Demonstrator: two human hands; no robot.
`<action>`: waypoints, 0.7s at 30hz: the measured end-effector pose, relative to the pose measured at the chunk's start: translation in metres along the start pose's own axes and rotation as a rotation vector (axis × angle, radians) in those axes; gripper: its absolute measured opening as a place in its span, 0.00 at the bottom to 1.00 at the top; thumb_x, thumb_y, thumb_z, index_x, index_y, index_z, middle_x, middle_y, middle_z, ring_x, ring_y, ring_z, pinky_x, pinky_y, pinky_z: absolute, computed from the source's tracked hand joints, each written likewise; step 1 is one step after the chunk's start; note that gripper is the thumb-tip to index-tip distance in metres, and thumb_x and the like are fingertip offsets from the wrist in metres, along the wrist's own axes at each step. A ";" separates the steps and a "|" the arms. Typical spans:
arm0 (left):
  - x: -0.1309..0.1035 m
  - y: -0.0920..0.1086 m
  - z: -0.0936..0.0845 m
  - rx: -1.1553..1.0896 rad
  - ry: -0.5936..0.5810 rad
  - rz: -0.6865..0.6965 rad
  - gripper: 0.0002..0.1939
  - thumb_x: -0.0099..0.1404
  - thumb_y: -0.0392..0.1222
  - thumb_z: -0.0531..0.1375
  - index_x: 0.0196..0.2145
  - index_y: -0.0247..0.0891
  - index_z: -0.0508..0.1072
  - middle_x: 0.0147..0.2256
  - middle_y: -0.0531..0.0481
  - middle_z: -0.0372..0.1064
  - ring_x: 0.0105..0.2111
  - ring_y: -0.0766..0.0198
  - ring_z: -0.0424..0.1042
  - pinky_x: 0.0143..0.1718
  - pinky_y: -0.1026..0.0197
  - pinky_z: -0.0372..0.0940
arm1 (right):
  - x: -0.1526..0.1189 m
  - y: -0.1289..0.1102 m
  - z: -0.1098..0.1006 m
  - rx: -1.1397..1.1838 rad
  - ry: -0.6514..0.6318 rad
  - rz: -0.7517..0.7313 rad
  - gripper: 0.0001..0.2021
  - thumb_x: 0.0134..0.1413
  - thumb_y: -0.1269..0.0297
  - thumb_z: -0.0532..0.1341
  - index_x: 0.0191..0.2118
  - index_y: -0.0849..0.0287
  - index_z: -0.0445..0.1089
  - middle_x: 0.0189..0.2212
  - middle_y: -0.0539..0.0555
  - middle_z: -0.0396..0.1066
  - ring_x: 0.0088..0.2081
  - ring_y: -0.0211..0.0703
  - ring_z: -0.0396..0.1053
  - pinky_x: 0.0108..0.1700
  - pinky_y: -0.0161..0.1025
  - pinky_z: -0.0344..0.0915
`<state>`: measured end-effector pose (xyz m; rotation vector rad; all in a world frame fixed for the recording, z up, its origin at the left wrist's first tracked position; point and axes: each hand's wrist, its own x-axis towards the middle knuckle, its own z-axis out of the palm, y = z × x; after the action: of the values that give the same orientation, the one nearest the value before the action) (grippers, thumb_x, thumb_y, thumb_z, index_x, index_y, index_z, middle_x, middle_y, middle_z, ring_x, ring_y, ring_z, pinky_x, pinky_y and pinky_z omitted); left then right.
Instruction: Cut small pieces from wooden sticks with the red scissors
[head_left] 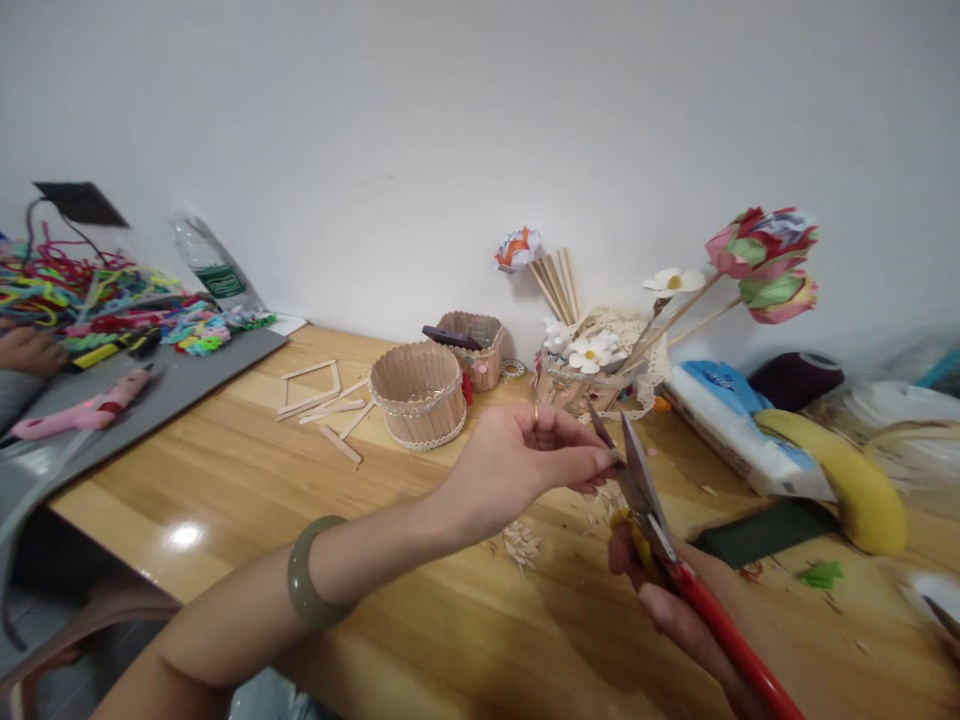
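Above the table, my left hand [551, 455] is in a pinch, thumb against fingers. Whatever lies between the fingertips is too small to make out. My right hand [675, 600] grips scissors [640, 480] with red and yellow handles, their blades parted and pointing up and away. The blades stand right by my left fingertips. Below my left hand lies a small pile of pale wood pieces [521, 545]. A round basket of wooden craft sticks [418, 390] stands behind my left wrist, with loose sticks [341, 443] to its left.
A stick box [480, 350], paper flowers [761, 255], a tissue pack [739, 430] and a banana [847, 480] line the back and right. At left, a grey board [180, 390] bears a pink glue gun [86, 410], bottle [210, 265] and another person's hand [30, 350].
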<state>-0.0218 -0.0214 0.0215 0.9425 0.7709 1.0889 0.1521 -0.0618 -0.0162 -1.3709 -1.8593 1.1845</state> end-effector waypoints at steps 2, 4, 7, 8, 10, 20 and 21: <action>0.001 0.000 0.000 -0.003 -0.007 0.008 0.05 0.47 0.32 0.66 0.22 0.31 0.72 0.20 0.54 0.70 0.22 0.72 0.69 0.28 0.67 0.67 | 0.001 -0.003 0.000 -0.009 0.004 0.014 0.33 0.38 0.26 0.48 0.25 0.57 0.60 0.17 0.45 0.53 0.20 0.36 0.49 0.24 0.36 0.44; 0.001 -0.001 0.000 -0.012 -0.009 0.011 0.05 0.48 0.32 0.66 0.22 0.31 0.72 0.19 0.55 0.70 0.22 0.73 0.69 0.28 0.68 0.67 | 0.001 -0.006 0.001 -0.013 0.021 0.017 0.34 0.37 0.25 0.48 0.24 0.57 0.60 0.18 0.46 0.53 0.20 0.36 0.49 0.24 0.36 0.44; 0.000 -0.001 0.001 -0.020 0.005 0.016 0.05 0.48 0.31 0.66 0.21 0.31 0.72 0.19 0.55 0.70 0.21 0.73 0.69 0.28 0.69 0.67 | 0.001 -0.008 0.001 -0.023 0.051 0.014 0.34 0.36 0.25 0.48 0.23 0.57 0.59 0.18 0.45 0.53 0.20 0.36 0.48 0.23 0.36 0.45; 0.000 -0.001 0.001 -0.018 0.010 0.018 0.05 0.48 0.31 0.66 0.21 0.31 0.72 0.19 0.54 0.70 0.21 0.73 0.69 0.28 0.68 0.67 | 0.000 -0.008 0.001 -0.025 0.055 0.014 0.33 0.36 0.25 0.49 0.23 0.56 0.59 0.17 0.45 0.53 0.20 0.36 0.48 0.23 0.36 0.45; -0.001 0.000 0.002 -0.007 0.019 0.020 0.04 0.48 0.31 0.65 0.21 0.31 0.72 0.19 0.54 0.70 0.21 0.73 0.69 0.28 0.68 0.67 | -0.001 -0.006 0.001 -0.036 0.063 0.011 0.33 0.36 0.25 0.48 0.23 0.56 0.59 0.17 0.46 0.54 0.20 0.37 0.49 0.23 0.36 0.46; -0.002 0.001 0.004 0.060 0.065 0.032 0.04 0.49 0.30 0.64 0.21 0.31 0.72 0.18 0.54 0.70 0.20 0.74 0.68 0.27 0.70 0.65 | -0.001 0.005 0.001 -0.179 0.125 -0.045 0.31 0.44 0.28 0.45 0.20 0.56 0.58 0.16 0.48 0.58 0.20 0.39 0.54 0.22 0.36 0.51; -0.002 0.001 0.004 0.062 0.067 0.032 0.04 0.49 0.30 0.64 0.21 0.32 0.72 0.18 0.54 0.70 0.20 0.74 0.68 0.26 0.70 0.65 | -0.002 0.005 0.001 -0.185 0.121 -0.039 0.31 0.44 0.28 0.45 0.20 0.56 0.57 0.16 0.48 0.58 0.21 0.39 0.54 0.22 0.36 0.52</action>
<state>-0.0190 -0.0238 0.0242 0.9777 0.8516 1.1346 0.1544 -0.0630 -0.0212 -1.4639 -1.9379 0.9079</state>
